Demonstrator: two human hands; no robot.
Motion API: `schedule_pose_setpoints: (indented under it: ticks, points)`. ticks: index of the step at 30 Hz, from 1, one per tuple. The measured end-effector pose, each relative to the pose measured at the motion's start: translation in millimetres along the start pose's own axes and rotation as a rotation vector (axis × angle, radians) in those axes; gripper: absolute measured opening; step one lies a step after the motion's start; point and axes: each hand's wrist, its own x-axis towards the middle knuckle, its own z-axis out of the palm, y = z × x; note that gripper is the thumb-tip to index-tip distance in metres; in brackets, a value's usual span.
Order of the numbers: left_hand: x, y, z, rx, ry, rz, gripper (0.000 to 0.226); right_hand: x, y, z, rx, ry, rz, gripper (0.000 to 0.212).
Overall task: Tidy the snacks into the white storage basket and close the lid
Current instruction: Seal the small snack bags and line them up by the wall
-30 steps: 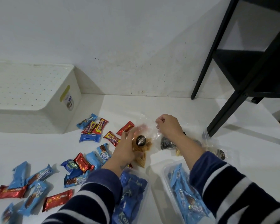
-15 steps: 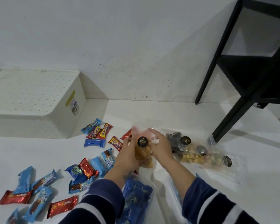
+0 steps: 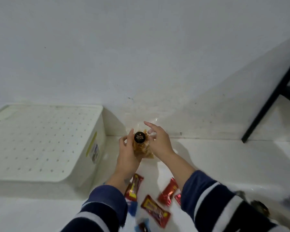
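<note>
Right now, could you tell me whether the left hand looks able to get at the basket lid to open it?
Probably not yet: the left hand holds the clear snack bag, though nothing stands between it and the lid beside it.

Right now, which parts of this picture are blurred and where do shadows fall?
Head view: red snack wrappers and the striped sleeve at the bottom smear with motion; the label on the clear snack bag reads sharp; the black shelf leg casts a broad diagonal wall shadow.
</note>
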Motion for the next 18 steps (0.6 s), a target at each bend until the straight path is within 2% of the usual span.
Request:
schedule_pose_setpoints:
  ticks: [4,5,8,10,12,14,16,18]
  points:
    - [42,-36,5,-0.009,0.044,0.018,0.093,42,2,25,-0.026,-0.040,0.012,0.064]
    - [47,-41,7,-0.021,0.052,0.028,0.085,48,3,29,-0.041,-0.057,0.017,0.063]
    - [59,-51,10,0.070,0.112,0.079,0.041,61,10,37,-0.080,-0.098,0.046,0.063]
    - [63,-56,10,0.086,0.074,0.114,0.042,66,13,40,-0.096,-0.101,0.046,0.064]
    - [63,-56,10,0.105,0.113,0.099,0.039,67,14,39,-0.102,-0.113,0.025,0.067]
    - [57,-54,8,-0.002,0.068,0.029,0.058,61,13,33,-0.126,-0.132,0.023,0.069]
    - [46,-51,9,0.053,0.068,-0.013,0.075,48,14,24,-0.165,-0.148,0.049,0.065]
    - [27,-40,13,0.129,0.044,-0.015,0.078,30,18,12,-0.189,-0.162,0.066,0.057]
